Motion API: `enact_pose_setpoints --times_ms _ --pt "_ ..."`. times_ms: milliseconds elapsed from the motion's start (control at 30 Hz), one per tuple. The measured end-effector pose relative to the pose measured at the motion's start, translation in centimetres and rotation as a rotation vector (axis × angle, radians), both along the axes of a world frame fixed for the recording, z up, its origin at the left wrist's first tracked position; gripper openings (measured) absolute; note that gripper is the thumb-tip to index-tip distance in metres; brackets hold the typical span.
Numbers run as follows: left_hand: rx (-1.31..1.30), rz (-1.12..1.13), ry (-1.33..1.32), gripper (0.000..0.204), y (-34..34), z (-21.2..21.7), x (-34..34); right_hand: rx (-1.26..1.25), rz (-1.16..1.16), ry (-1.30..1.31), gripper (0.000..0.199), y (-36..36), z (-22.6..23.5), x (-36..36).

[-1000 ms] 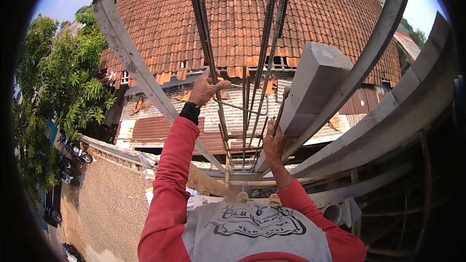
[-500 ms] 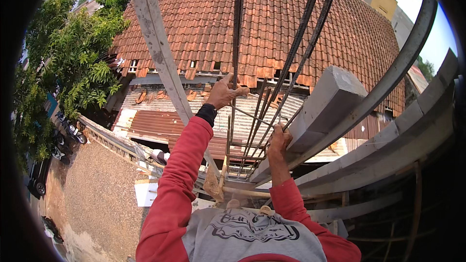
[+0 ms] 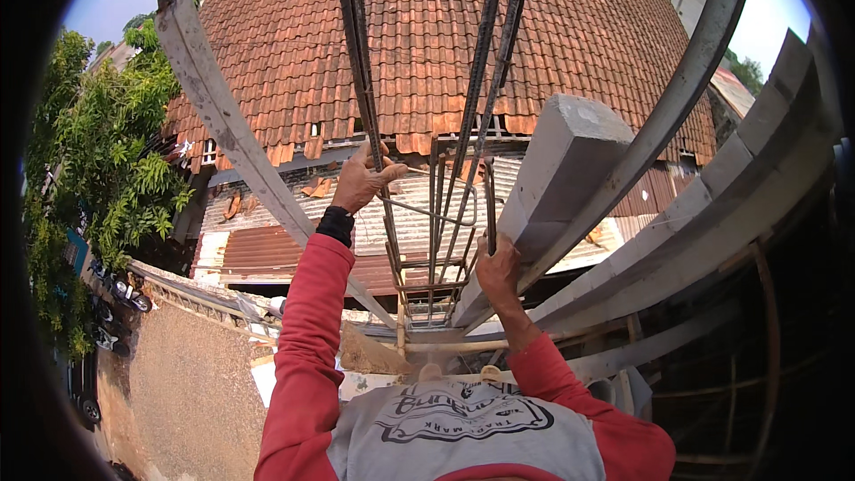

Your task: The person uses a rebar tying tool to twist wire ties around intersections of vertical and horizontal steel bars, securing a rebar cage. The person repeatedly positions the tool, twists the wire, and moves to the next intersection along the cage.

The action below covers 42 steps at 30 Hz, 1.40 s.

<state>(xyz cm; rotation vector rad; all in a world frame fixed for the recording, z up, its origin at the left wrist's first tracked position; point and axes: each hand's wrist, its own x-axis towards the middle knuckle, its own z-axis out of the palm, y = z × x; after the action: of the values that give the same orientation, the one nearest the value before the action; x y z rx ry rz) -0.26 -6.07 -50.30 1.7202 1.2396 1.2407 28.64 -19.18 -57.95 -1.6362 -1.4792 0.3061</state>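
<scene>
Ahead of me stands a column cage of dark upright reinforcing bars. My left hand [image 3: 361, 180] is closed around the left pair of rebars [image 3: 363, 62], one finger stretching to the right. Beside that hand, a thin bent steel stirrup [image 3: 436, 210] spans across the bars, its rounded corner toward the right. My right hand [image 3: 499, 267], lower and nearer, is wrapped round a short dark steel rod [image 3: 491, 205] that points upward. Whether the rod touches the stirrup I cannot tell. Lower stirrups [image 3: 432, 286] ring the cage near its foot.
A light block wall end [image 3: 579, 138] rises just right of the cage, with a curved-looking metal channel [image 3: 663, 116] alongside. A pale slanted post [image 3: 236, 125] stands left. Beyond lie corrugated sheets [image 3: 285, 245] and a tiled roof [image 3: 419, 36]. Far below left is a paved yard [image 3: 191, 365].
The view has shifted, so the cage sits further left. The rod in my right hand now stands upright, and the stirrup's bent corner shows clear of that hand.
</scene>
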Motion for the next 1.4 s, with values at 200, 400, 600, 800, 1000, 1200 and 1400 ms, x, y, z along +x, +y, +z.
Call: enact_pose_setpoints --times_ms 200,400,600,800,1000,1200,1400 --pt "0.039 -0.008 -0.006 0.055 0.4 -0.2 0.1 -0.025 0.379 0.475 0.057 -8.5 10.4 5.2" --pt "0.029 -0.028 -0.032 0.053 0.4 -0.2 0.0 0.394 0.156 -0.315 0.039 -8.0 25.0 10.8" --pt "0.062 -0.014 0.003 0.057 0.5 -0.3 -0.1 0.079 -0.091 -0.931 0.037 -4.1 30.2 9.5" --pt "0.061 0.022 0.089 0.078 0.6 -1.0 -0.7 -0.123 -0.223 -1.17 0.041 -2.1 29.4 8.3" --pt "0.002 0.043 0.129 0.12 2.0 -1.8 -1.2 0.397 -0.091 -1.109 0.039 -6.1 29.0 6.1" --pt "0.137 0.076 0.103 0.049 2.5 -3.4 -0.8 0.237 0.345 -0.133 0.035 -4.8 15.7 1.1" --pt "0.063 0.082 0.107 0.094 2.4 -3.0 -1.0 -0.213 0.087 0.452 0.043 6.6 1.0 -1.6"
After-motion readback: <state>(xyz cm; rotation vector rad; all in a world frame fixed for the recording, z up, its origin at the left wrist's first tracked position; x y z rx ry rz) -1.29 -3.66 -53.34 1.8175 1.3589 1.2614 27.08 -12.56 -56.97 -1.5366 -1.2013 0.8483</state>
